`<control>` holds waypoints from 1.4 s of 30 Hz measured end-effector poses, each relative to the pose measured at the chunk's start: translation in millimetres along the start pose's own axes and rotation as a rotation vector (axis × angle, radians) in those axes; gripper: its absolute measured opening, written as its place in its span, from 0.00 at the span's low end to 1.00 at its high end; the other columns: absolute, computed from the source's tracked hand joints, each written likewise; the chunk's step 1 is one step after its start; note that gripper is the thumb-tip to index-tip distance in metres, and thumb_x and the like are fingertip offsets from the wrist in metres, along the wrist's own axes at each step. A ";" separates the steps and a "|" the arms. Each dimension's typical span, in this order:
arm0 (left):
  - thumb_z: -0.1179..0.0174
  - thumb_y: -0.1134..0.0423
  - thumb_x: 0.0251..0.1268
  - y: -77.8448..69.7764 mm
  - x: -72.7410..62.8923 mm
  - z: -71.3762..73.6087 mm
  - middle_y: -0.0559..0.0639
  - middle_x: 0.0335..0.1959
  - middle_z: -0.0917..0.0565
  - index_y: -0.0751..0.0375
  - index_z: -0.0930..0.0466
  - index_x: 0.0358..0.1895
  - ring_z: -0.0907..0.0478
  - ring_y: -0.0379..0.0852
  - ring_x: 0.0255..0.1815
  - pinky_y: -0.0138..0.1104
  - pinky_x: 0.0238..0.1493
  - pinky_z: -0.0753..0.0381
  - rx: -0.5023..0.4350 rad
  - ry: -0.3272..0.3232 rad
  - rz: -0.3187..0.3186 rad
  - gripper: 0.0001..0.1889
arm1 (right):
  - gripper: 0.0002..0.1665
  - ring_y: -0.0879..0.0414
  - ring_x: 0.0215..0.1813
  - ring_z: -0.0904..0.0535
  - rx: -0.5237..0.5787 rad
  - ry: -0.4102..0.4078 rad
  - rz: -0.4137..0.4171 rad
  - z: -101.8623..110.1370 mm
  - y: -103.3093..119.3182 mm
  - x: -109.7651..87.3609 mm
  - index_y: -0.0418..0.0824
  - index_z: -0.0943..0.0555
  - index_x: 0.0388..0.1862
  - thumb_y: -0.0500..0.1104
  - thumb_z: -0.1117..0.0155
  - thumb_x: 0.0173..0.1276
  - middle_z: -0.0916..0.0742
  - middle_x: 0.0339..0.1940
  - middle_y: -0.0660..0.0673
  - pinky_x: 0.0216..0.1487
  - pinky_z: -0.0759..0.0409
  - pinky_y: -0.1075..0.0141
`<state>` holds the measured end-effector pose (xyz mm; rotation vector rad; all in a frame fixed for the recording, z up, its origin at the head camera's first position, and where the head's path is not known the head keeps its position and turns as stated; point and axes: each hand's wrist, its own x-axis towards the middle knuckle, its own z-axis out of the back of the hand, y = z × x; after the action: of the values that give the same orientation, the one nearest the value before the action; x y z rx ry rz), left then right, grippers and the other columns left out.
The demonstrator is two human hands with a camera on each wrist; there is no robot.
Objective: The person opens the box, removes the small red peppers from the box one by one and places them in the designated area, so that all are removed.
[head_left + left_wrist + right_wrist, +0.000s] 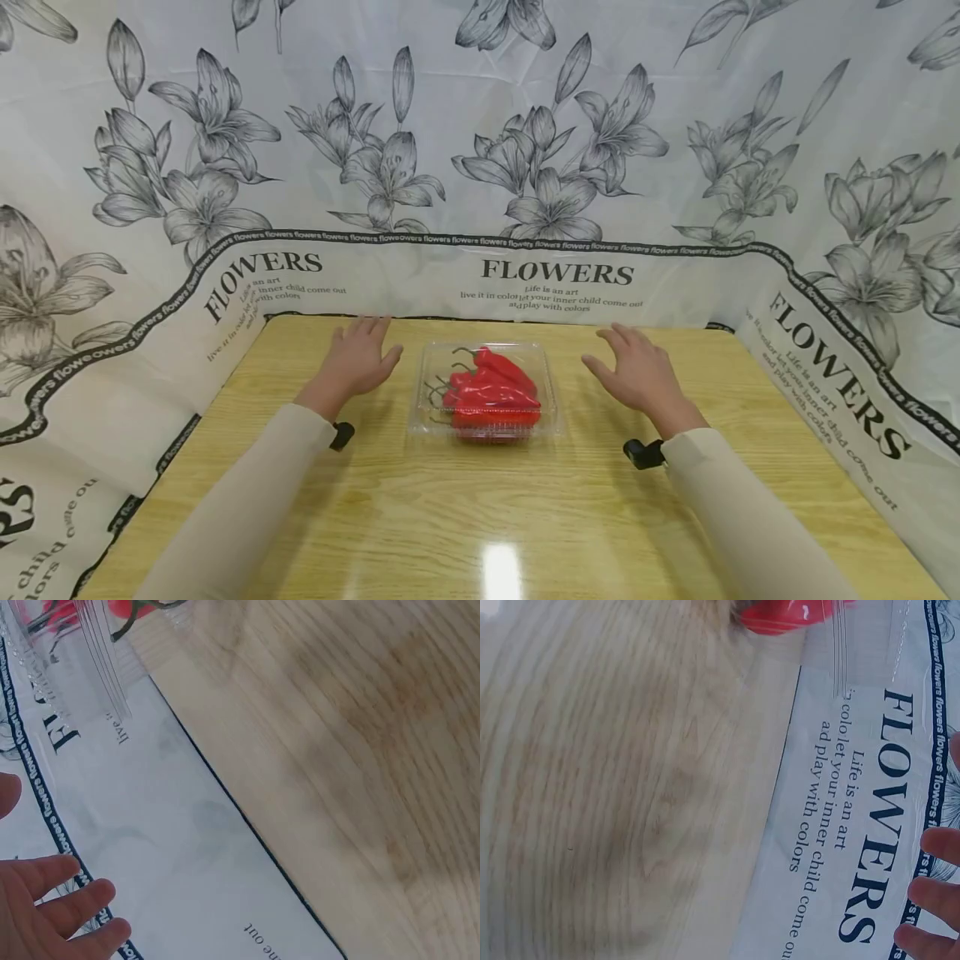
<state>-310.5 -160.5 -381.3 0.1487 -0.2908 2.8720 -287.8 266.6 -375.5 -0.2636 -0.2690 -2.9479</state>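
A clear plastic clamshell box (551, 392) with its lid down sits in the middle of the table. Inside lie several red peppers (491, 390), their green stems pointing left. To the left of the box is my left hand (356, 358), fingers spread and holding nothing. My right hand (637, 367) is on the other side, apart from the box, its fingers also extended with nothing in them. Fingertips of the left hand (67, 907) show at the lower left of the left wrist view; those of the right hand (934, 900) show at the right edge of the right wrist view.
The wood-grain table (420, 517) reflects a bright light near its front. A white cloth (420, 283) printed with flowers and lettering stands behind the table and along both sides. A black wrist device (643, 454) is strapped below the right hand, another (342, 436) below the left.
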 end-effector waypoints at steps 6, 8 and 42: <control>0.61 0.46 0.76 -1.2 -6.2 -2.8 0.67 0.72 0.37 0.67 0.46 0.74 0.42 0.66 0.73 0.60 0.70 0.43 -0.068 -0.018 -0.020 0.34 | 0.43 0.32 0.73 0.41 0.032 -0.018 0.025 0.6 5.2 -7.6 0.39 0.34 0.71 0.70 0.58 0.72 0.36 0.75 0.32 0.64 0.41 0.31; 0.60 0.48 0.76 -2.5 -8.9 -3.0 0.67 0.72 0.37 0.68 0.45 0.74 0.41 0.66 0.73 0.59 0.69 0.40 -0.106 -0.013 -0.018 0.33 | 0.43 0.32 0.72 0.40 0.044 -0.021 0.032 -0.1 5.3 -9.7 0.39 0.34 0.70 0.69 0.57 0.72 0.35 0.74 0.32 0.64 0.41 0.31; 0.52 0.54 0.75 10.4 -46.4 -25.3 0.60 0.55 0.19 0.57 0.37 0.69 0.21 0.54 0.54 0.46 0.50 0.21 -0.662 0.204 0.026 0.24 | 0.22 0.38 0.60 0.24 0.151 -0.016 0.172 -12.1 12.8 -43.1 0.39 0.21 0.56 0.51 0.40 0.71 0.17 0.57 0.37 0.59 0.27 0.42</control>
<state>-270.3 -176.1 -413.8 -0.2677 -1.1663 2.6164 -245.6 258.4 -393.3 -0.2747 -0.4454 -2.7400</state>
